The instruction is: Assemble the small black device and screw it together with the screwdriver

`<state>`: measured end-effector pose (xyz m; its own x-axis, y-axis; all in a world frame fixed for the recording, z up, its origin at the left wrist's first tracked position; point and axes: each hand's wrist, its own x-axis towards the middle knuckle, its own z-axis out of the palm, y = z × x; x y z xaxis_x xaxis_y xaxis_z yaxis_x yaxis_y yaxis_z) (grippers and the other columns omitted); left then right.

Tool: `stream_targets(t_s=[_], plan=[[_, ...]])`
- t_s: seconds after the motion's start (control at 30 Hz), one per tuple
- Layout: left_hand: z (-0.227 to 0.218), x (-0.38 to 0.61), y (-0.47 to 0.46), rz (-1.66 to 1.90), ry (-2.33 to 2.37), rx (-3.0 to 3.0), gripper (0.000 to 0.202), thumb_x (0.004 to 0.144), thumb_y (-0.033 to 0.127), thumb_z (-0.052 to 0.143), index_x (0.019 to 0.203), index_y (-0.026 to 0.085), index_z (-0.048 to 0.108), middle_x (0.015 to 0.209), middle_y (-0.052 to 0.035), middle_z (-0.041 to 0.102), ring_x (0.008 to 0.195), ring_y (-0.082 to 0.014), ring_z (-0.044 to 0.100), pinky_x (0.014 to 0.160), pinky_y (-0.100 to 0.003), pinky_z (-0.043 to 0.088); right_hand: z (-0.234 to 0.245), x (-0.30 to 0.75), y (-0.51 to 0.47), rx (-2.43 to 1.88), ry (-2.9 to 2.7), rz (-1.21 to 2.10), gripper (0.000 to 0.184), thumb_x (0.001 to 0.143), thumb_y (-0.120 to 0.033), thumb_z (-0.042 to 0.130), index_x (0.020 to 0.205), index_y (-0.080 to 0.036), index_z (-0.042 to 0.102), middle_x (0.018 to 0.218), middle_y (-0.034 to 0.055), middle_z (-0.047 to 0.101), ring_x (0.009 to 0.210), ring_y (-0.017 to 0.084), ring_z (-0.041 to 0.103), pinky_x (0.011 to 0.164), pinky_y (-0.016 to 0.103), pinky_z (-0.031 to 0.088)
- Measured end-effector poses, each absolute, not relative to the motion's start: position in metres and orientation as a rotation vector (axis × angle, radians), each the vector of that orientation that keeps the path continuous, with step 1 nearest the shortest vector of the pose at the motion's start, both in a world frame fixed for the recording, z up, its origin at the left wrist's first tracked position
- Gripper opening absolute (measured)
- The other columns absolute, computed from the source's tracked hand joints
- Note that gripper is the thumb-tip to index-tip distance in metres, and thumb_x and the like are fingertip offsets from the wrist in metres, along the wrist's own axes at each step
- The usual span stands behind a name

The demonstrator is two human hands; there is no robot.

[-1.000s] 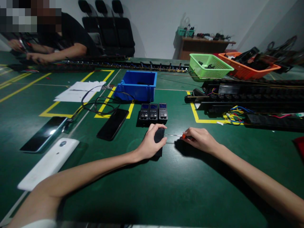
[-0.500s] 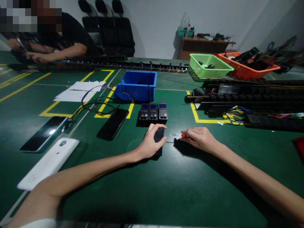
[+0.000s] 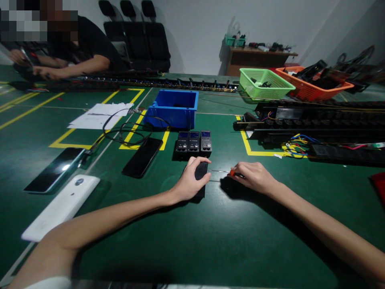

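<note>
My left hand (image 3: 190, 180) is closed around a small black box (image 3: 201, 171) on the green table (image 3: 222, 241), thumb and fingers reaching over its right edge. In my right hand (image 3: 254, 174) is a screwdriver (image 3: 232, 172) with an orange part at the front of its handle. Its thin metal shaft lies level and points left, its tip at the right side of the box. Whether the tip sits in a screw is too small to see. Just beyond the box stand three black modules (image 3: 194, 142) with blue screens, side by side.
Left lie a dark phone (image 3: 142, 157), another phone (image 3: 55, 169), a white device (image 3: 61, 208), cables (image 3: 129, 128) and papers (image 3: 99, 115). Behind stands a blue bin (image 3: 173, 110). Right are green (image 3: 266, 86) and orange baskets (image 3: 315, 86) and black rails (image 3: 319, 120). A co-worker (image 3: 90, 48) sits far left.
Hardly anything differs. Both hands keep their places on the box and the screwdriver; my right-hand fingers have shifted very slightly around the handle.
</note>
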<state>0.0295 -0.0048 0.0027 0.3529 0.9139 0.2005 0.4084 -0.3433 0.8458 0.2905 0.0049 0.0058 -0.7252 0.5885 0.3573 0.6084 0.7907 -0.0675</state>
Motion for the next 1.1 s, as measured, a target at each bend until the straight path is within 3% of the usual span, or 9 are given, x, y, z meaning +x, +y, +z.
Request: stream_targets(t_s=[0.37, 0.83, 1.1], plan=[[0.003, 0.030, -0.005, 0.913, 1.157, 1.903, 0.029, 0.083, 0.022, 0.056, 0.113, 0.023, 0.053, 0.101, -0.0027, 0.048, 0.092, -0.0171, 0.051, 0.087, -0.034, 0.043, 0.015, 0.285, 0.005, -0.828, -2.610, -0.233, 0.023, 0.095, -0.032, 0.052, 0.088, -0.014, 0.064, 0.064, 0.0031, 0.066, 0.054, 0.013, 0.060, 0.053, 0.026, 0.036], [0.003, 0.030, -0.005, 0.905, 1.151, 1.908, 0.030, 0.083, 0.021, 0.055, 0.113, 0.024, 0.053, 0.103, -0.0031, 0.050, 0.093, -0.0176, 0.051, 0.088, -0.035, 0.043, 0.010, 0.284, 0.002, -1.013, -2.595, -0.072, 0.024, 0.093, -0.037, 0.053, 0.095, -0.015, 0.061, 0.077, 0.0073, 0.066, 0.065, 0.016, 0.061, 0.055, 0.025, 0.040], [0.001, 0.030, -0.004, 0.914, 1.155, 1.901, 0.029, 0.084, 0.023, 0.056, 0.112, 0.023, 0.053, 0.104, -0.0032, 0.050, 0.094, -0.0179, 0.052, 0.089, -0.035, 0.043, 0.010, 0.288, 0.003, -0.890, -2.578, -0.070, 0.020, 0.095, -0.030, 0.050, 0.088, -0.016, 0.062, 0.072, 0.0053, 0.064, 0.062, 0.014, 0.059, 0.054, 0.024, 0.038]])
